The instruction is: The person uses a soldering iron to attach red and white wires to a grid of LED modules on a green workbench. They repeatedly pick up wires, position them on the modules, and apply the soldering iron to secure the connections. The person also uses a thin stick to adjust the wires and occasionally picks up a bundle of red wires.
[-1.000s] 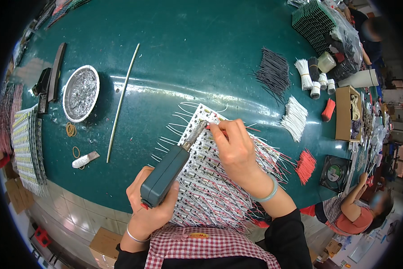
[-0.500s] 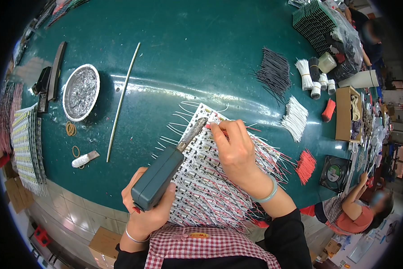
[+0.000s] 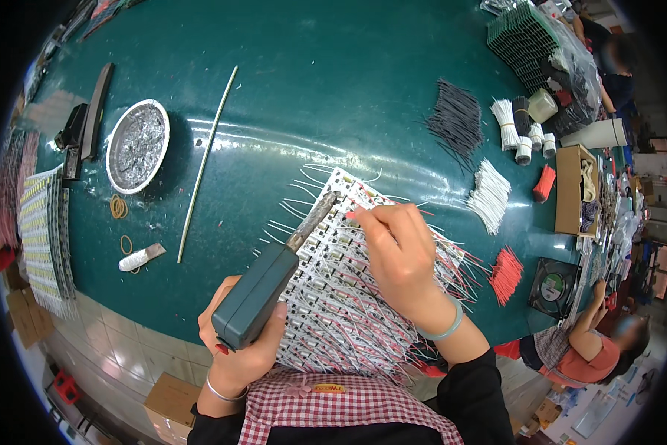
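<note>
My left hand (image 3: 238, 354) is wrapped round a dark green soldering gun (image 3: 256, 295). Its grey, crusted tip reaches up and right over a white circuit board panel (image 3: 326, 289), near the panel's far corner. Rows of small parts cover the panel, and many white and red wires stick out from it. My right hand (image 3: 402, 252) is closed in a pinch above the panel, just right of the tip. Between thumb and forefinger shows the end of a red wire (image 3: 350, 215); the rest is partly hidden by the fingers.
To the left stand a white bowl of silvery scraps (image 3: 163, 152), rubber bands (image 3: 118, 208) and a thin pale rod (image 3: 208, 156). Right lie bundles of black wires (image 3: 456, 122), white wires (image 3: 489, 196) and red wires (image 3: 506, 276), and a fan (image 3: 554, 287). Two other people are at right.
The soldering gun has shifted slightly down and left. My right hand has moved a little right and down, away from the tip, still pinching the red wire.
</note>
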`<state>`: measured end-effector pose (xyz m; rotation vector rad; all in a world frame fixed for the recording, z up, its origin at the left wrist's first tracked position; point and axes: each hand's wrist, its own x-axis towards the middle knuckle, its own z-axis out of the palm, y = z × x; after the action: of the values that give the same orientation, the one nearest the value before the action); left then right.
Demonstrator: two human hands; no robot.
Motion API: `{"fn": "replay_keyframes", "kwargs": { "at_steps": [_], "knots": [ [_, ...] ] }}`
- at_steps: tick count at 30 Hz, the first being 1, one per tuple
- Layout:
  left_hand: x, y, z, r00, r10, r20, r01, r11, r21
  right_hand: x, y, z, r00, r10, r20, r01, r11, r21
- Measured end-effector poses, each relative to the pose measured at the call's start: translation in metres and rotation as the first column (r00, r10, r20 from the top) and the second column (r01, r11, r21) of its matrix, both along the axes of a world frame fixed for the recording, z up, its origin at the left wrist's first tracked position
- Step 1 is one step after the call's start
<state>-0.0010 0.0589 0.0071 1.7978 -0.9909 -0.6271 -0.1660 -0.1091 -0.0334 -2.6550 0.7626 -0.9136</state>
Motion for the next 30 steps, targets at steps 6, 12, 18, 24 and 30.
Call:
{"fn": "replay_keyframes", "kwargs": {
  "at_steps": [6, 12, 18, 24, 30],
  "knots": [
    [0.000, 0.005, -0.001, 1.000, 0.005, -0.010, -0.005, 1.000, -0.020, 0.003, 0.008, -0.008, 1.000, 0.021, -0.004, -0.020, 0.998, 0.061],
    [0.000, 0.009, -0.002, 1.000, -0.023, -0.020, 0.023, 0.999, -0.026, 0.000, 0.009, -0.010, 0.998, 0.036, -0.060, -0.033, 0.998, 0.050],
    [0.000, 0.009, -0.003, 0.999, -0.046, 0.027, 0.047, 0.999, -0.024, 0.002, 0.011, -0.010, 0.996, 0.018, -0.087, -0.016, 1.000, 0.020],
    [-0.001, 0.008, -0.006, 0.998, -0.051, 0.041, 0.052, 0.998, -0.028, 0.005, 0.015, -0.011, 0.994, -0.016, -0.106, 0.017, 1.000, 0.004],
    [-0.001, 0.008, -0.006, 0.999, -0.046, 0.026, 0.046, 0.998, -0.032, 0.006, 0.015, -0.008, 0.992, -0.022, -0.126, 0.021, 1.000, -0.010]
  ]
}}
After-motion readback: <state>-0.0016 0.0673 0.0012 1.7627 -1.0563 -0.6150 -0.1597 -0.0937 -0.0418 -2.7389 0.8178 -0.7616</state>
